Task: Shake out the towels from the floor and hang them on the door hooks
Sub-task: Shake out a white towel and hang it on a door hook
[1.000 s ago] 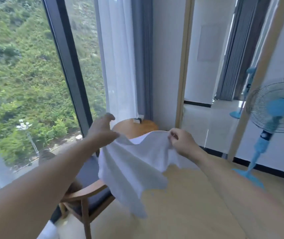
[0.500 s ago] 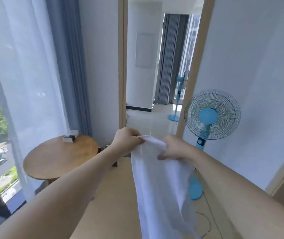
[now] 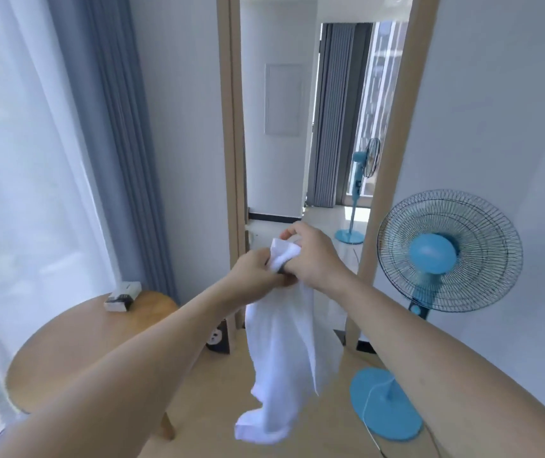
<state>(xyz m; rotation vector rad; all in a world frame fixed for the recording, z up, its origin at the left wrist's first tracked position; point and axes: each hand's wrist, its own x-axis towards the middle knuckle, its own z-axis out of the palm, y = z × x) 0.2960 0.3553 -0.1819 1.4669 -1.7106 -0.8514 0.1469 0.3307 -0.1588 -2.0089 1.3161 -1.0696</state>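
1. Both hands have drawn together since the earlier frames: half a second ago they held the towel's top edge a little apart, and now they meet at one bunched spot.
2. Left hand (image 3: 254,272) has its fingers curled round the gathered top of the towel (image 3: 284,358), touching the right hand.
3. Right hand (image 3: 310,256) lies over the same bunch, fingers and thumb pinching the cloth from above.
4. From the two hands the towel hangs down in a loose white drape, its low corner folded and clear of the floor (image 3: 205,408).
5. Just beyond the hands stands a wood-framed doorway (image 3: 231,153), open to a far room.
6. At the right, near the wall, stands a blue fan (image 3: 436,256); its round base sits on the floor beside the towel.
7. A second fan (image 3: 362,180) shows far off through the doorway.
8. At the left, a round table (image 3: 76,345) carries a small box (image 3: 122,296) near its far edge.
9. Behind the table hang a grey curtain (image 3: 112,133) and a sheer one (image 3: 23,160).
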